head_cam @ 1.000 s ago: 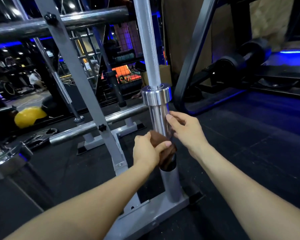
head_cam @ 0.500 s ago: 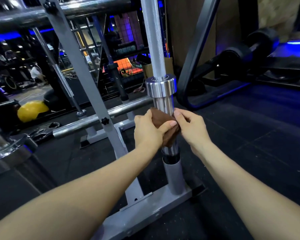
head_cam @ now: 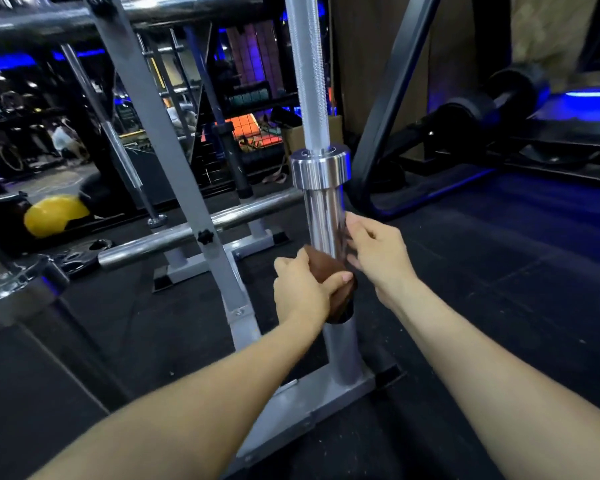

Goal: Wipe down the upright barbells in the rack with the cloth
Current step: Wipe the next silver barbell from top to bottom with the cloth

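1. We see one upright barbell [head_cam: 324, 216] at frame centre, its chrome sleeve standing in the grey tube of the rack [head_cam: 342, 355]; knurled shaft runs up out of frame, collar sits above the hands.
2. Our left hand [head_cam: 303, 292] is wrapped round the brown cloth [head_cam: 321, 268], thumb across the front, pressing the cloth against the lower end of the sleeve, just above the rack tube's black rim.
3. The cloth is bunched between the left hand and the sleeve; part of it hangs below the thumb, touching the tube's top.
4. Our right hand [head_cam: 378, 251] sits on the right side of the sleeve, just above the cloth, fingers curled in against the chrome. We can't tell if they close fully round it; fingertips look blurred and reflected in the metal.
5. Both hands are close together, left lower, right slightly higher; whether they touch each other we can't tell.
6. Rack base is a grey flat foot on the black rubber floor [head_cam: 499, 306], with a slanted grey upright [head_cam: 174, 161] left of the barbell.
7. Horizontal chrome bars [head_cam: 194, 233] lie across a low stand behind the slanted upright; another thick bar crosses the top of frame.
8. A yellow ball [head_cam: 54, 214] sits on the floor far left, with a black weight plate [head_cam: 80, 258] flat on the floor near it.
9. A black curved frame [head_cam: 388, 98] stands right of the barbell; blue strip lighting glows behind.
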The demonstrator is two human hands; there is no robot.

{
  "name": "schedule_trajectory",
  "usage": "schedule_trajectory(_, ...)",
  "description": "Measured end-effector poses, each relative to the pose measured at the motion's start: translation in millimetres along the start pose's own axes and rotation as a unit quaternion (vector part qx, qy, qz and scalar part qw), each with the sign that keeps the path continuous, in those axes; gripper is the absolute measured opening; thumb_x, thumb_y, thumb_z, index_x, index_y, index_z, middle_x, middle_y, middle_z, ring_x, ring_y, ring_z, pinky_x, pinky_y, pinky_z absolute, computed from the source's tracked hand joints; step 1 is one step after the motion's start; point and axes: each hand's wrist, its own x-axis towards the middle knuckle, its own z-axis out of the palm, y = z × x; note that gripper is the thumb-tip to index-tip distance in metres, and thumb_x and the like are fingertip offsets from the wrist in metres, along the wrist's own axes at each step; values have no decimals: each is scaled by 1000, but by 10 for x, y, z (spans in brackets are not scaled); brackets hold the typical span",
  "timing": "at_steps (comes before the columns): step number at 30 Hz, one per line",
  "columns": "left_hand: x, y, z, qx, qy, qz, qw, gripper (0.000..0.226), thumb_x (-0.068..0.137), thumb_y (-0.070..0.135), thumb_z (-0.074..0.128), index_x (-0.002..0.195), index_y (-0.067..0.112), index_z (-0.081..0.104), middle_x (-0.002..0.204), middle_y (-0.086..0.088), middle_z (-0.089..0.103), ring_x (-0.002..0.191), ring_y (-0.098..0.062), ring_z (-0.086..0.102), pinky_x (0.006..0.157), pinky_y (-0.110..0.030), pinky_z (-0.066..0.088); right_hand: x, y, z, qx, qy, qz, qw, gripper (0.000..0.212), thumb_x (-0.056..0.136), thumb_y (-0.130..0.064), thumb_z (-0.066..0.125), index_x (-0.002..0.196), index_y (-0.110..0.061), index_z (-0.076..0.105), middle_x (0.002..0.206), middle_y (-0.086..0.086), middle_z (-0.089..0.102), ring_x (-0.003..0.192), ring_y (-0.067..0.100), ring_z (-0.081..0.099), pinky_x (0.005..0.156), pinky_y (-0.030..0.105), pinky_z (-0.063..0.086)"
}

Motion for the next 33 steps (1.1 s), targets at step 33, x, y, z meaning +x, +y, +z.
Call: schedule_trajectory(33, -146, -26, 53, 48, -37, -68, 996, 56, 69, 48, 79, 111, 18, 57, 113, -3, 48, 101, -26, 56, 89, -40, 49, 36, 184, -31, -64, -5, 11, 998, 50, 82, -54, 45, 86, -10, 68, 86, 12, 70, 90, 33, 66, 89, 56, 50)
